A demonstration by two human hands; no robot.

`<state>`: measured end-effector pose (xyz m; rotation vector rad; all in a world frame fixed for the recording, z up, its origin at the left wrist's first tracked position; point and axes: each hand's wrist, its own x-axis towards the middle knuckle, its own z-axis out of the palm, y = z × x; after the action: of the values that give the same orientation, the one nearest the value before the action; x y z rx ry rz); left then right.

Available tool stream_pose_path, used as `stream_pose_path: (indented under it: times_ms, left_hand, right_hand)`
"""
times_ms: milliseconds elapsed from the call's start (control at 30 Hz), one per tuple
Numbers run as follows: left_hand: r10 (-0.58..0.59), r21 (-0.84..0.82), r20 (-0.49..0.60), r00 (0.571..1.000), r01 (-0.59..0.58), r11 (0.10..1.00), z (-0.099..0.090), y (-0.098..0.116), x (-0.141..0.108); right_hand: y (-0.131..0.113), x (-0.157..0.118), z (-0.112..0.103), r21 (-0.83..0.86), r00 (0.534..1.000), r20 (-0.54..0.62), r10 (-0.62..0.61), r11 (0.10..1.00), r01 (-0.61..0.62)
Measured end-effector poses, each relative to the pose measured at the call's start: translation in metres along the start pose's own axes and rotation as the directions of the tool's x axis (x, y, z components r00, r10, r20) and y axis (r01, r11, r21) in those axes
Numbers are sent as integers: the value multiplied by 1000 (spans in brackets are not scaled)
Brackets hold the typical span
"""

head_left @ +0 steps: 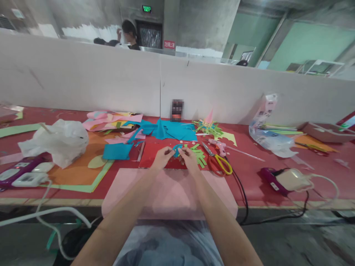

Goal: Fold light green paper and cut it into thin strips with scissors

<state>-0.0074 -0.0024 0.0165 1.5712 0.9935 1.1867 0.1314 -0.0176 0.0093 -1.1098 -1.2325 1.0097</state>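
Between my two hands, over a red sheet [146, 159], is a small curled piece of blue paper [176, 150]. The fingers of my left hand [164, 156] pinch its left side, and those of my right hand [188, 158] close on its right side. Just right of my right hand lie cut green paper strips [200, 156]. Yellow-handled scissors [219, 160] and a pink glue gun [220, 147] rest farther right. Blue sheets [181, 131] and a blue paper cone [160, 130] are behind the hands. A pink cone with green fringe [208, 123] stands at the back.
A white plastic bag [62, 142] and a purple power strip [23, 171] are at the left. At the right are another power strip [273, 181], a clear plastic bag [273, 138] and a tray [328, 133]. A black cable [242, 184] hangs over the table edge.
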Motion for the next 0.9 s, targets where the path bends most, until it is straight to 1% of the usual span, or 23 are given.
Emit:
stream_pose_path:
  times_ms: [100, 367, 500, 633, 733, 833, 900]
  left_hand:
    - [5, -23, 45, 999, -3, 1000, 2, 1, 0]
    - [9, -72, 3, 1000, -9, 997, 2, 0, 0]
    - [-8, -93, -31, 999, 5, 996, 0, 0, 1]
    - [-49, -69, -15, 999, 47, 996, 0, 0, 2]
    - [-52, -64, -34, 998, 49, 997, -1, -2, 3]
    - [-35, -64, -60, 998, 31, 997, -2, -4, 3]
    - [-42, -69, -76, 996, 37, 997, -2, -5, 4]
  right_hand:
    - [-1, 0, -2, 36, 1000, -1, 15, 999, -15]
    - [-2, -3, -3, 131, 998, 60, -10, 991, 2]
    - [0, -2, -2, 78, 994, 106, -21, 997, 13]
    - [2, 0, -3, -10, 992, 113, -52, 999, 53]
    - [3, 1, -3, -92, 989, 123, -78, 992, 90]
    - [3, 1, -2, -136, 991, 98, -91, 985, 104]
    - [2, 0, -1, -131, 993, 77, -84, 987, 94]
